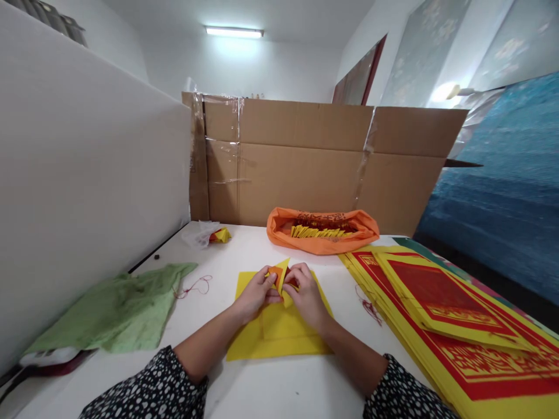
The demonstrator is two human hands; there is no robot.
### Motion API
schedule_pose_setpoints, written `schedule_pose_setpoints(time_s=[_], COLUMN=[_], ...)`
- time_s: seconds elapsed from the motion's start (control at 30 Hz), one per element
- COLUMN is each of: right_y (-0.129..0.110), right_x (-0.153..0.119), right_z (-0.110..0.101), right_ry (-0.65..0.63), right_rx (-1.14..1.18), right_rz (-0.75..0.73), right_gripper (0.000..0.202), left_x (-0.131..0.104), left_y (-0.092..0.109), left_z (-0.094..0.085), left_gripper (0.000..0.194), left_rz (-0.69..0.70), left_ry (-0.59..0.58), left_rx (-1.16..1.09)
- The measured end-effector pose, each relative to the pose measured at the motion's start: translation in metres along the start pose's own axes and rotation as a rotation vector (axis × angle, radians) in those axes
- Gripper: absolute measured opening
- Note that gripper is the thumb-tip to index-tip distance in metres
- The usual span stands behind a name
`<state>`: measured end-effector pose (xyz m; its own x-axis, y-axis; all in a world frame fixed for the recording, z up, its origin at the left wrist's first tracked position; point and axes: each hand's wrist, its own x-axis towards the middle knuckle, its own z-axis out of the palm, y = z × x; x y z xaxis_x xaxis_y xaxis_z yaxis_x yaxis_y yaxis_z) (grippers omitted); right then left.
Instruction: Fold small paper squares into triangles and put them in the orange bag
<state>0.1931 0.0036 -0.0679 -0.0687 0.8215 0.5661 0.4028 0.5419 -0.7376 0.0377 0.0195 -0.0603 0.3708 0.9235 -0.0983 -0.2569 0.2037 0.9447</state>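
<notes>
A small folded piece of yellow and orange-red paper [283,272] is held up between both hands, its pointed yellow tip upward. My left hand [257,294] pinches its left side, the thumb over the orange part. My right hand [305,294] grips the right side, its fingers curled and partly hiding the folds. Beneath the hands a yellow sheet [279,337] lies flat on the white table [205,343].
Beyond the hands sits an orange bag [323,247] of folded yellow-red pieces, before a cardboard wall [301,169]. Red-and-yellow printed sheets [441,291] are stacked right. Green cloth [122,308], clear plastic [201,234] and red string [196,286] lie left; more string [370,307] lies right.
</notes>
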Motion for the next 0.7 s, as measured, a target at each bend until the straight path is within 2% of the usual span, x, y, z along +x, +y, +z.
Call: schedule_pose_setpoints(time_s=[0.07, 0.17, 0.3, 0.43, 0.57, 0.7], right_y=[0.0, -0.001, 0.002, 0.009, 0.011, 0.007], right_x=[0.0, 0.001, 0.001, -0.001, -0.003, -0.004], right_z=[0.001, -0.001, -0.005, 0.0, 0.007, 0.008], right_ry=[0.002, -0.082, -0.097, -0.126, -0.052, 0.005], right_rx=[0.025, 0.062, 0.097, 0.151, 0.177, 0.135], right_rz=[0.003, -0.007, 0.082, 0.16, 0.224, 0.205], right_gripper=[0.01, 0.009, 0.011, 0.01, 0.016, 0.019], left_x=[-0.001, 0.0, 0.001, -0.001, -0.004, -0.004], left_y=[-0.002, -0.003, 0.003, 0.008, 0.008, 0.008], left_z=[0.002, 0.002, 0.002, 0.003, 0.007, 0.009], left_gripper=[0.038, 0.036, 0.035, 0.036, 0.032, 0.026], left_rz=[0.021, 0.075, 0.124, 0.135, 0.121, 0.119], left_ry=[-0.029, -0.019, 0.065, 0.143, 0.143, 0.178], left_rx=[-0.002, 0.018, -0.047, -0.15, -0.204, -0.217])
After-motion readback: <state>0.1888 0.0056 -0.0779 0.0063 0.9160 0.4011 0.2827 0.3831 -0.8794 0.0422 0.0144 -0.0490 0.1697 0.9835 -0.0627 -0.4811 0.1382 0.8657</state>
